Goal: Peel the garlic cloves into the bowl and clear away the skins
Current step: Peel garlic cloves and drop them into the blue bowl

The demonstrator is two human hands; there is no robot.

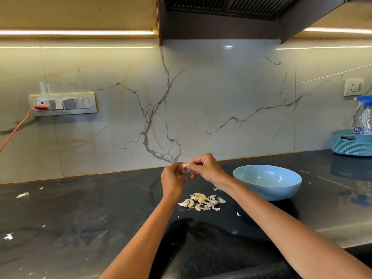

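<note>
Both hands are raised above the dark counter with one garlic clove (183, 166) between them. My left hand (172, 178) holds the clove in its curled fingers. My right hand (205, 167) pinches the clove's tip with thumb and fingertips. Below the hands lies a small pile of garlic cloves and skins (203, 201) on the counter. A light blue bowl (267, 183) stands to the right of the pile; I see nothing on the part of its inside that shows.
Scraps of skin (22, 195) lie scattered over the dark counter (80, 218), mostly at the left. A blue basket (351, 142) with a spray bottle (365, 115) stands at the back right. An orange cable (16, 129) hangs from the wall socket at the left.
</note>
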